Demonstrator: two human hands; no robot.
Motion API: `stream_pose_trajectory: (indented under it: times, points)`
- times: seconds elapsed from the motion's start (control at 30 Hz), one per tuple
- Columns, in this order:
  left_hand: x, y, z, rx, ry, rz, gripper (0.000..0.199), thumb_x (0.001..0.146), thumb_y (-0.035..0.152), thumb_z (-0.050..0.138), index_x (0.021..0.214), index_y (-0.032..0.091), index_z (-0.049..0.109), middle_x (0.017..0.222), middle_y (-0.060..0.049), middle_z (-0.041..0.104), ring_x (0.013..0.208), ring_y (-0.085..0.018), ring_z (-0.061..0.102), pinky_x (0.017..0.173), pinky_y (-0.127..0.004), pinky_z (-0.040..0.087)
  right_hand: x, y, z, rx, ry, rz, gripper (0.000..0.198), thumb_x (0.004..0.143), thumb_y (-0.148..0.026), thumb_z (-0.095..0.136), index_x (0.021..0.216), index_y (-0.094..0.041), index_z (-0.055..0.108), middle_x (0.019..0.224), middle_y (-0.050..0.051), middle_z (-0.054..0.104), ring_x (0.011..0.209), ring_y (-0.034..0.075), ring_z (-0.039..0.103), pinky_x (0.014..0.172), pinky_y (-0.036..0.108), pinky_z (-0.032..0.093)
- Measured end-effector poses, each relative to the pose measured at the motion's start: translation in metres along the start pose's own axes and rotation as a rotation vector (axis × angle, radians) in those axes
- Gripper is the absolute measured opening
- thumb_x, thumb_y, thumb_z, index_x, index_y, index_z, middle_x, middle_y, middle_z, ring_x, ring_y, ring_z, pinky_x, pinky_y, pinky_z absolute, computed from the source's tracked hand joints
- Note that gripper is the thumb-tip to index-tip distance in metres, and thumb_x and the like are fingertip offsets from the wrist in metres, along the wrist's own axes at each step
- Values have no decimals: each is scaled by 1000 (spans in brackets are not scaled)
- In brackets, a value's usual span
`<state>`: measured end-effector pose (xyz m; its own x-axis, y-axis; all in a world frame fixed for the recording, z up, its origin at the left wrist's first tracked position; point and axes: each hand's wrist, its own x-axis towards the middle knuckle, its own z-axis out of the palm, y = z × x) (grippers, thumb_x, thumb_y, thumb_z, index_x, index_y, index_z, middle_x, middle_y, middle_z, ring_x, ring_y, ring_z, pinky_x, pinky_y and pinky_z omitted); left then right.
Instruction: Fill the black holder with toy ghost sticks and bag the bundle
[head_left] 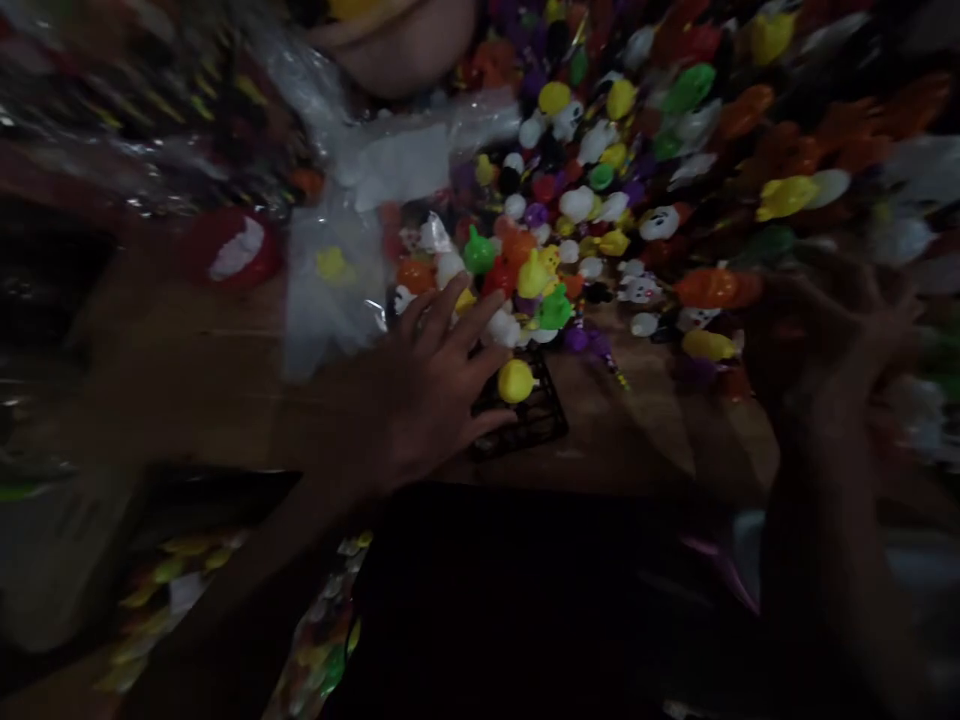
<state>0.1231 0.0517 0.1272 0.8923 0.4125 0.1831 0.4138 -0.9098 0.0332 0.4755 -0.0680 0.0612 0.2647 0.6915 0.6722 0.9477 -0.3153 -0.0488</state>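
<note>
My left hand (442, 385) lies palm down with its fingers spread, at the near edge of a pile of small plastic toys. Beside its thumb, a round yellow toy (516, 381) rests on a black grid tray (551, 425), partly covered by the hand. Just past the fingertips are a green toy (478, 250) and a white toy (504, 328). My right hand (847, 330) is at the right side of the pile, dim and blurred. An orange toy (716, 288) sits by its fingers; whether they grip it is unclear.
Mixed colourful toys (600, 200) are heaped across the far side of the wooden table (202, 390). On the left are a clear plastic bag (330, 320) and a red bowl (266, 250) with something white inside. A large bowl (405, 50) stands behind. Bagged toys (322, 630) lie below the table edge.
</note>
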Motion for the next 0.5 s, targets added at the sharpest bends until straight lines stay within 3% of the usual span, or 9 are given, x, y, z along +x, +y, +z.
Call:
stream_pose_trajectory:
  times: [0.07, 0.13, 0.2, 0.33, 0.4, 0.5]
  points:
    - [-3, -2, -2, 2, -26, -11, 43, 80, 37, 81, 118, 22, 68, 159, -11, 42, 150, -43, 31, 117, -63, 34, 1, -32, -11, 159, -16, -91, 25, 92, -37, 60, 101, -21, 77, 95, 12, 75, 98, 31, 65, 87, 49, 50]
    - [-7, -1, -3, -3, -21, -25, 41, 82, 34, 80, 119, 22, 68, 158, -12, 42, 150, -42, 30, 118, -62, 34, 1, -61, -25, 352, -124, -162, 25, 95, -36, 59, 103, -20, 76, 85, 10, 73, 84, 26, 68, 80, 42, 53]
    - [-10, 1, -4, 1, -5, -38, 41, 83, 32, 78, 121, 21, 68, 158, -12, 42, 150, -41, 31, 119, -62, 32, 2, -82, -39, 535, -224, -198, 24, 97, -34, 58, 108, -20, 75, 93, 10, 75, 81, 22, 70, 74, 35, 56]
    - [-16, 3, -3, 28, 31, -87, 39, 85, 31, 76, 122, 23, 68, 158, -12, 42, 149, -41, 33, 118, -64, 33, 12, -107, -59, 689, -305, -271, 27, 99, -31, 56, 116, -18, 74, 115, 11, 75, 99, 24, 74, 77, 32, 59]
    - [-18, 4, -2, 23, 45, -91, 32, 87, 31, 74, 118, 23, 70, 158, -11, 43, 149, -41, 33, 116, -62, 36, 22, -118, -64, 703, -334, -334, 28, 100, -30, 54, 113, -18, 75, 114, 10, 76, 99, 24, 74, 77, 32, 59]
    - [-21, 7, 0, 4, 56, -85, 23, 90, 32, 70, 111, 23, 72, 158, -11, 43, 149, -40, 33, 116, -60, 38, 44, -134, -68, 718, -385, -424, 24, 99, -29, 56, 107, -21, 77, 103, 5, 78, 81, 19, 74, 67, 28, 57]
